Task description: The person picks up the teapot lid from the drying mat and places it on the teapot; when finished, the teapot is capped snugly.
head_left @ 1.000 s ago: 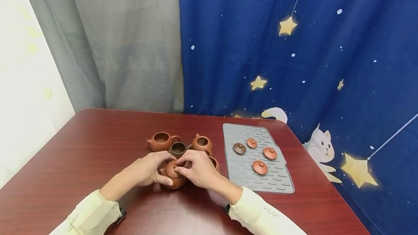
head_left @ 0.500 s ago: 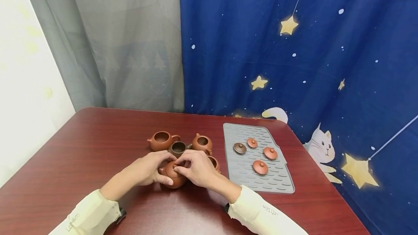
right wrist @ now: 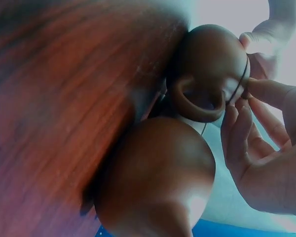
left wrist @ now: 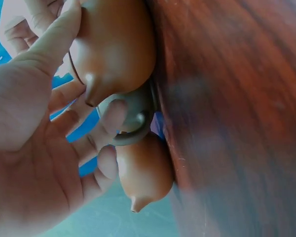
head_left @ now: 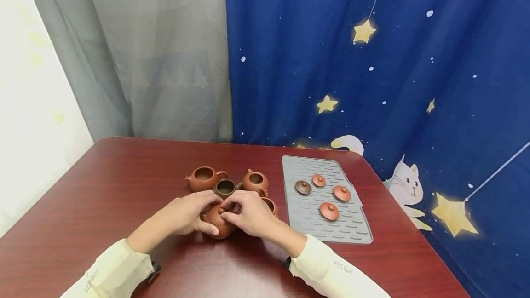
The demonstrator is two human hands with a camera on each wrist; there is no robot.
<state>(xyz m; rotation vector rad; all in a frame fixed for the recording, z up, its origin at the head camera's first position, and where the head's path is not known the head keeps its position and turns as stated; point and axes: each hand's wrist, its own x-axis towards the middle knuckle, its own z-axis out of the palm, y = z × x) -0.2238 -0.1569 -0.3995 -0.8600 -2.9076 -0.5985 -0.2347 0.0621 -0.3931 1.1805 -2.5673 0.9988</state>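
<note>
A reddish-brown clay teapot (head_left: 222, 231) stands close in front of the person. The left hand (head_left: 188, 215) grips its body, thumb on the near side and fingers on the far side. On its opening sits a matching domed lid (head_left: 213, 215), and the right hand (head_left: 252, 215) pinches the lid's knob (right wrist: 245, 94) between thumb and fingers. In the right wrist view a thin seam runs between lid and body, and the teapot's loop handle (right wrist: 200, 111) faces that camera. Its spout (left wrist: 96, 94) shows in the left wrist view, below the left thumb.
Lidless teapots crowd behind and beside: a brown one (head_left: 198, 184), a dark one (head_left: 223, 194), another brown one (head_left: 250, 185) and one partly hidden by the right hand (head_left: 271, 205). Several lids, including a dark one (head_left: 303, 187), lie on a grey ridged mat (head_left: 306, 233) at right.
The lid sits lower on the teapot than a second ago, and more of its knob shows beside the right fingertips. Both hands have stayed in nearly the same place.
</note>
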